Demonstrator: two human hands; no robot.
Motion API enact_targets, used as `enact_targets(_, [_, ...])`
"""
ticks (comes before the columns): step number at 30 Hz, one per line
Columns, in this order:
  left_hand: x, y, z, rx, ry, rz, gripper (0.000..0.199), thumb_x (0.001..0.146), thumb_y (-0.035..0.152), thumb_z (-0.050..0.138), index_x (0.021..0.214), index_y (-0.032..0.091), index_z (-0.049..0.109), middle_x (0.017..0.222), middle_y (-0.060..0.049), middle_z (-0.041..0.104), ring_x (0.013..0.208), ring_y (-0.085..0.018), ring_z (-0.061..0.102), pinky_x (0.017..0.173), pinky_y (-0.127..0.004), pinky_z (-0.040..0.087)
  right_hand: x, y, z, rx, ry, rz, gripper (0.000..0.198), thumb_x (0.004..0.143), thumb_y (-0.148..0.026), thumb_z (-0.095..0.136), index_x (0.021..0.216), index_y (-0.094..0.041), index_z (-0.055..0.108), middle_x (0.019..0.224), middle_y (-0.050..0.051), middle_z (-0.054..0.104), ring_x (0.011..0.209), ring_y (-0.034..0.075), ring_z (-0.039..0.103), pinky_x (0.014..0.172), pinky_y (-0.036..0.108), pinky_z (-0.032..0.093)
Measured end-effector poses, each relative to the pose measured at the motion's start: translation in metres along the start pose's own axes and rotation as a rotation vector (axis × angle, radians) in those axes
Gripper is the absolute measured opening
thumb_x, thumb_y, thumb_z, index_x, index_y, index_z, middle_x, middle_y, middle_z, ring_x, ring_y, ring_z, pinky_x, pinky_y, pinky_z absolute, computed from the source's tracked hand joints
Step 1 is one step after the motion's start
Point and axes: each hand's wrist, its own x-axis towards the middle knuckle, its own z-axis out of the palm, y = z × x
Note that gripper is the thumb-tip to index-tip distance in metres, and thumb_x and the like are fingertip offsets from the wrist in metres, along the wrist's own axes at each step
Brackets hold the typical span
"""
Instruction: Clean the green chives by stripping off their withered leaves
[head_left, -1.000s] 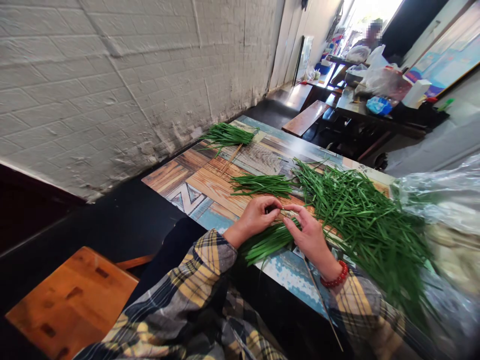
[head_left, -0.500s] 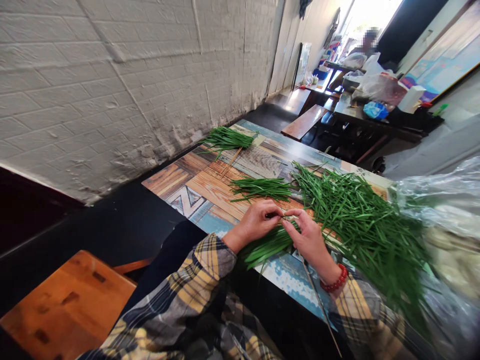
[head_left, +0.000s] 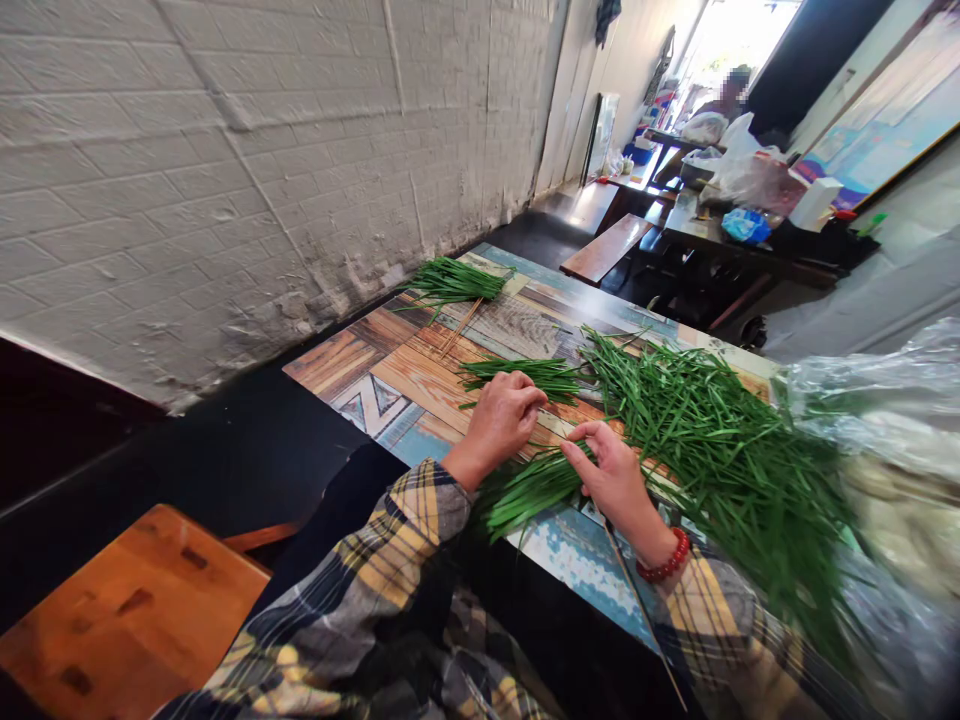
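Observation:
My left hand [head_left: 506, 418] is closed, fingertips together, just above a small bunch of chives [head_left: 551, 376]; anything pinched in it is too small to make out. My right hand [head_left: 611, 475] has thumb and forefinger curled at the ends of another bunch of chives [head_left: 534, 492] near the table edge. A thin skewer [head_left: 634, 585] comes out from under the right palm and slants down past the edge. That hand appears to grip the skewer, though the palm hides part of it. Right of it spreads a big loose pile of chives [head_left: 720, 440].
The wood-patterned table [head_left: 420, 385] has a far chive bunch [head_left: 459, 280] with bare skewers [head_left: 463, 325] beside it. Clear plastic bags [head_left: 885, 400] stand at the right. A wooden stool [head_left: 135, 610] is at the left. Behind are a bench [head_left: 607, 248], a cluttered table and a person [head_left: 724, 105].
My left hand has moved up and left, away from my right hand, where the fingertips met before. The right hand stays almost in place over the bunch.

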Motion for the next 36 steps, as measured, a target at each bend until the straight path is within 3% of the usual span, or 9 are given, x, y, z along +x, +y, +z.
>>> enact_targets(4, [0.003, -0.003, 0.0, 0.196, -0.041, 0.067, 0.023, 0.082, 0.017, 0.056, 0.097, 0.023, 0.072, 0.116, -0.007, 0.063, 0.108, -0.026, 0.049, 0.084, -0.039, 0.04, 0.0, -0.001, -0.001, -0.019, -0.025, 0.0, 0.021, 0.082, -0.045, 0.056, 0.086, -0.025, 0.052, 0.055, -0.008, 0.05, 0.033, 0.01, 0.043, 0.04, 0.027, 0.038])
enact_targets(9, [0.004, -0.01, 0.005, 0.119, 0.007, 0.011, 0.029, 0.083, 0.015, 0.052, 0.105, 0.022, 0.069, 0.115, -0.006, 0.068, 0.109, -0.023, 0.052, 0.089, -0.039, 0.041, 0.0, 0.0, 0.0, -0.022, -0.015, -0.023, 0.02, 0.083, -0.044, 0.056, 0.087, -0.025, 0.052, 0.055, -0.008, 0.049, 0.036, 0.01, 0.042, 0.04, 0.026, 0.037])
enact_targets(18, [0.004, -0.015, 0.002, -0.215, 0.161, -0.088, 0.02, 0.076, 0.01, 0.054, 0.083, 0.02, 0.071, 0.087, -0.004, 0.073, 0.091, -0.018, 0.062, 0.088, -0.033, 0.047, -0.001, -0.002, -0.001, -0.016, -0.031, -0.012, 0.021, 0.083, -0.046, 0.055, 0.087, -0.025, 0.052, 0.059, -0.007, 0.051, 0.036, 0.01, 0.043, 0.041, 0.027, 0.04])
enact_targets(21, [0.002, -0.012, 0.001, -0.234, 0.158, -0.144, 0.013, 0.074, 0.012, 0.057, 0.077, 0.019, 0.068, 0.079, -0.002, 0.07, 0.082, -0.016, 0.061, 0.079, -0.029, 0.048, -0.001, -0.002, 0.0, -0.004, -0.029, -0.005, 0.021, 0.083, -0.045, 0.056, 0.086, -0.025, 0.052, 0.062, -0.005, 0.056, 0.038, 0.01, 0.045, 0.041, 0.026, 0.04])
enact_targets(24, [0.0, -0.012, 0.003, -0.272, 0.146, -0.181, 0.019, 0.073, 0.01, 0.057, 0.086, 0.019, 0.067, 0.079, -0.001, 0.068, 0.077, -0.015, 0.06, 0.074, -0.027, 0.047, -0.001, -0.001, 0.0, 0.005, -0.028, -0.014, 0.022, 0.082, -0.046, 0.056, 0.086, -0.025, 0.052, 0.061, -0.006, 0.056, 0.039, 0.011, 0.046, 0.041, 0.026, 0.04])
enact_targets(27, [0.0, -0.012, 0.004, -0.253, 0.122, -0.13, 0.026, 0.073, 0.007, 0.054, 0.09, 0.019, 0.069, 0.08, -0.002, 0.068, 0.079, -0.016, 0.059, 0.076, -0.028, 0.046, -0.001, 0.0, 0.0, 0.006, -0.017, -0.024, 0.023, 0.082, -0.048, 0.057, 0.087, -0.025, 0.053, 0.056, -0.006, 0.054, 0.039, 0.012, 0.048, 0.041, 0.027, 0.039])
enact_targets(30, [-0.001, -0.011, 0.004, -0.229, 0.072, -0.079, 0.024, 0.072, 0.005, 0.051, 0.079, 0.019, 0.069, 0.075, -0.002, 0.066, 0.076, -0.016, 0.058, 0.073, -0.028, 0.045, -0.001, 0.0, 0.0, 0.001, -0.024, -0.006, 0.024, 0.082, -0.048, 0.057, 0.09, -0.025, 0.055, 0.054, -0.007, 0.053, 0.036, 0.012, 0.047, 0.039, 0.027, 0.039])
enact_targets(33, [-0.002, -0.009, 0.005, -0.26, 0.056, -0.056, 0.02, 0.073, 0.006, 0.051, 0.077, 0.017, 0.067, 0.074, -0.002, 0.064, 0.072, -0.015, 0.057, 0.068, -0.026, 0.043, -0.001, -0.001, -0.001, 0.011, -0.045, 0.021, 0.03, 0.082, -0.048, 0.056, 0.099, -0.023, 0.058, 0.062, -0.005, 0.061, 0.033, 0.009, 0.045, 0.037, 0.026, 0.04])
enact_targets(36, [-0.003, -0.007, 0.005, -0.28, 0.043, -0.041, 0.012, 0.076, 0.013, 0.054, 0.078, 0.017, 0.065, 0.074, -0.002, 0.063, 0.071, -0.014, 0.056, 0.065, -0.025, 0.042, -0.001, 0.0, -0.001, 0.03, -0.059, 0.045, 0.037, 0.083, -0.049, 0.055, 0.108, -0.023, 0.059, 0.084, 0.001, 0.069, 0.033, 0.007, 0.046, 0.037, 0.026, 0.042])
